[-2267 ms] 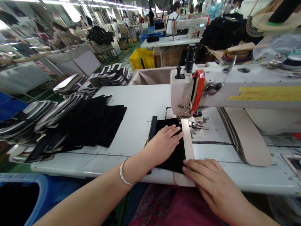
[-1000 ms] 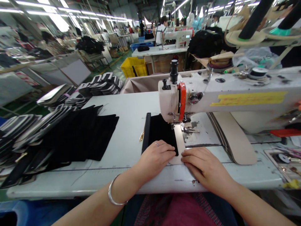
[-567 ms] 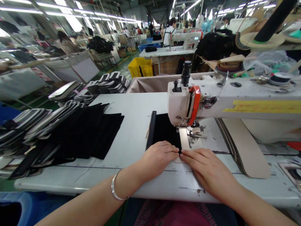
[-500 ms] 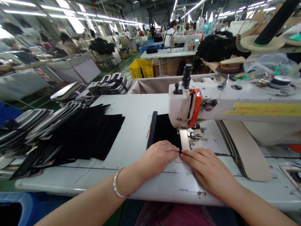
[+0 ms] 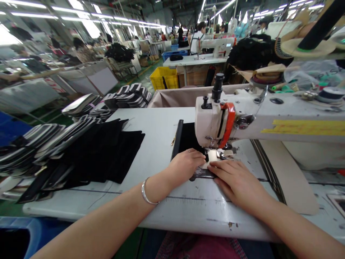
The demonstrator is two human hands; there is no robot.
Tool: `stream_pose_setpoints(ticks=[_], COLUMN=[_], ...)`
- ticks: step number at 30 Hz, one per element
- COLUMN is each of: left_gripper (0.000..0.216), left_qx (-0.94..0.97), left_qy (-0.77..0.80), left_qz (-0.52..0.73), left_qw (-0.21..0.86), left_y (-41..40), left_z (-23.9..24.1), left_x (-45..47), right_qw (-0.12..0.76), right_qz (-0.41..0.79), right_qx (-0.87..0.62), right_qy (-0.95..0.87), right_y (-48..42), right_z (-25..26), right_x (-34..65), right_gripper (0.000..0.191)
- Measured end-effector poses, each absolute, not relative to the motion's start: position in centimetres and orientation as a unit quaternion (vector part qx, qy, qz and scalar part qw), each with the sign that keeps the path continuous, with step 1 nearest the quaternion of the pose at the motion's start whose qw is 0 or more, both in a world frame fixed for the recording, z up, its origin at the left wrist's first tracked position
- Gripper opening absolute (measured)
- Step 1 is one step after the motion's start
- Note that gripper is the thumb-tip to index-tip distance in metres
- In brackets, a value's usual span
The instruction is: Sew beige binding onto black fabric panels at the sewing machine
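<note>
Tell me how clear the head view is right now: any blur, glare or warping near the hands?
Head view: both hands, left and right, and the black fabric under the sewing machine look fairly sharp; ceiling lights blow out at top left; the stacked pieces at the left edge smear; wide-angle warping bends the table edge.

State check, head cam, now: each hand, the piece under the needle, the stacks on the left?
left hand: flat, pressing the black fabric piece, fingertips near the presser foot.
right hand: flat on the beige strip, holding nothing.
black fabric piece: lying flat, mostly behind the machine head.
beige strip: under the presser foot, only a short end showing.
sewing machine: head over the work.
black fabric stack: lying flat, untouched.
</note>
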State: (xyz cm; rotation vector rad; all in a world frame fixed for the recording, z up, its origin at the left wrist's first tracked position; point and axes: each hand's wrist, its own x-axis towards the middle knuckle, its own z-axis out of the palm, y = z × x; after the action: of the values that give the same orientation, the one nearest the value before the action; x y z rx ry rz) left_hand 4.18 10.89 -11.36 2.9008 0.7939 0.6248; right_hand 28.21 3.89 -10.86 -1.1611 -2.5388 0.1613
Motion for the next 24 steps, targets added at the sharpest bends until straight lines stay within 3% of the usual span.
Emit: stream_pose_setpoints(ticks=[24], left_gripper=[0.029], left_qx=[0.908], left_qy=[0.332], left_qz=[0.254], left_qw=[0.042], left_y=[12.8], left_z=[-12.2], left_x=[4.8], right_qw=[0.202], right_qz=[0.033], right_qx=[-0.435], right_qy=[-0.877], right_y=[5.9], right_z=[-12.3], right_x=[27.8], right_gripper=[0.035])
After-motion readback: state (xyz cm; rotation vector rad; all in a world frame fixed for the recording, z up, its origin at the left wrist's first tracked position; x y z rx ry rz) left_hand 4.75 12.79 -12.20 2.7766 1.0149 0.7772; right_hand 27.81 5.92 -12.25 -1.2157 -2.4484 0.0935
